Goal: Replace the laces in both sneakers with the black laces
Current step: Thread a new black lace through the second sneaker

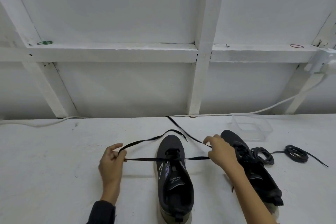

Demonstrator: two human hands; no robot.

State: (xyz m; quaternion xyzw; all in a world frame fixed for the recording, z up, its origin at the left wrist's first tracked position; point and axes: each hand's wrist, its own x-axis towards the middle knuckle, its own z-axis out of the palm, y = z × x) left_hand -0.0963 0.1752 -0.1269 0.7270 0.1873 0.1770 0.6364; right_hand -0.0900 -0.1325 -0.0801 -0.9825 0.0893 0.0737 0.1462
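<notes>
White tabletop [54, 169] fills the near half of the view. A dark sneaker [174, 178] stands on it midway between the two hands, heel toward the person. A black lace [149, 159] passes through its forward eyelets and stretches taut to either side.

The left hand [111, 160], well out from the shoe, has its fingers curled and pinches the lace between thumb and fingers. From that pinch the loose end arcs back over the toe.

The right hand [221, 151], closer to the shoe, pinches the other run of lace (its forefinger is lifted and bent). The free length trails from it toward the table's far edge.

A second sneaker [258, 172] lies just right of the right hand, partly hidden by the forearm. A lace coil [261, 156] lies against it, and a farther coil [295, 154] sits further right.

Beyond the right hand are a clear plastic tub [251, 127] and a white cable [254, 112] at the foot of the wall. High on the wall's ledge, a green rubber band [45, 42] lies far beyond the left hand. A red rubber band [296, 46] lies far beyond the right.
</notes>
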